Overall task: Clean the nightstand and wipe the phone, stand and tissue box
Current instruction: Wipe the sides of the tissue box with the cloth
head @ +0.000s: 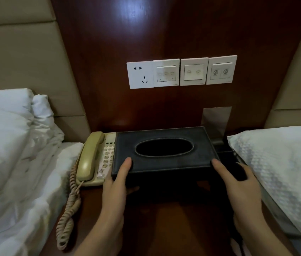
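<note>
On the dark wooden nightstand surface (164, 228), left hand (117, 183) and right hand (238, 183) each grip the black leather tissue box (164, 163) beside the beige corded phone (98, 157).

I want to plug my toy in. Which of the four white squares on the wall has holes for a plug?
The leftmost white plate, nearest the bed with the crumpled white pillow. It has plug holes; the other three have switch buttons.

Both hands (117, 183) (238, 183) grip tissue box (164, 163).
</note>
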A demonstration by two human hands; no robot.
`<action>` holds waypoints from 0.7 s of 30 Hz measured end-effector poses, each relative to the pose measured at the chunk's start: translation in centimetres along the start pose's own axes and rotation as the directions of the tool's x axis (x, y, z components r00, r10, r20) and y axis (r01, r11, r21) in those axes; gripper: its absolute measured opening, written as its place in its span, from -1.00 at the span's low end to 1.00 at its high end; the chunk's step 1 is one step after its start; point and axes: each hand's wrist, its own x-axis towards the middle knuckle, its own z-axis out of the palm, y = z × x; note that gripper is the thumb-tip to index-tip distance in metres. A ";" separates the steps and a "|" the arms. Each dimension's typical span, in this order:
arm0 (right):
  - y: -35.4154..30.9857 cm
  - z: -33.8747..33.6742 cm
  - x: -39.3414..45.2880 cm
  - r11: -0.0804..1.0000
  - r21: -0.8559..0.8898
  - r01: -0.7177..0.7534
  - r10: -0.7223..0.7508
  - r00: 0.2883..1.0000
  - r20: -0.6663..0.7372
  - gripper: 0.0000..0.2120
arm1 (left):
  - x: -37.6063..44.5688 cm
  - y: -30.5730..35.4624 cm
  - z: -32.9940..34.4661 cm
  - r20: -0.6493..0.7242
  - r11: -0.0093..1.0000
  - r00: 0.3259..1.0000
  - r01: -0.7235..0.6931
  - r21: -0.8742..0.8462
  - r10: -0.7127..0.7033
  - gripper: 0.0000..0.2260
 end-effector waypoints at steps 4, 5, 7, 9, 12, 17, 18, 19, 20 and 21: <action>1.7 0.9 3.0 0.998 -0.002 -0.058 0.058 0.997 0.047 -0.46 | 3.3 -0.3 1.0 0.031 0.993 0.999 -0.020 0.120 0.016 -0.45; 2.2 0.9 3.7 0.998 -0.010 -0.066 0.066 0.996 0.051 -0.48 | 3.8 -0.6 1.1 0.040 0.986 0.999 -0.022 0.168 0.016 -0.41; 2.7 0.9 4.6 0.997 -0.034 -0.072 0.073 0.997 0.037 -0.46 | 4.3 -0.9 1.3 0.040 0.964 0.999 -0.033 0.263 0.024 -0.39; 2.9 0.5 5.4 0.998 -0.040 -0.056 0.057 0.998 0.008 -0.52 | 4.6 -1.1 1.6 0.055 0.889 0.996 -0.091 0.449 0.075 -0.44; 2.9 -0.7 6.5 0.999 -0.035 -0.027 0.026 0.999 -0.042 -0.57 | 4.7 -1.2 2.2 0.118 0.535 0.970 -0.216 0.817 0.213 -0.40; 3.2 -1.1 6.4 0.997 -0.076 -0.002 0.001 1.000 -0.012 -0.60 | 5.0 -2.4 2.3 0.153 0.375 0.929 -0.282 0.883 0.338 -0.38; 3.3 -0.9 6.3 0.996 -0.088 0.008 -0.008 1.000 0.006 -0.60 | 5.1 -2.7 2.1 0.135 0.385 0.922 -0.281 0.879 0.363 -0.37; 3.3 -0.7 6.2 0.996 -0.091 0.016 -0.013 0.999 0.032 -0.60 | 5.3 -2.9 1.8 0.114 0.394 0.916 -0.275 0.877 0.386 -0.34; 3.3 -0.5 6.0 0.995 -0.096 0.020 -0.014 0.998 0.062 -0.61 | 5.5 -3.2 1.5 0.095 0.404 0.911 -0.270 0.874 0.402 -0.29; 3.2 -0.3 5.9 0.995 -0.100 0.023 -0.014 0.995 0.096 -0.63 | 5.6 -3.4 1.2 0.082 0.420 0.905 -0.273 0.866 0.419 -0.24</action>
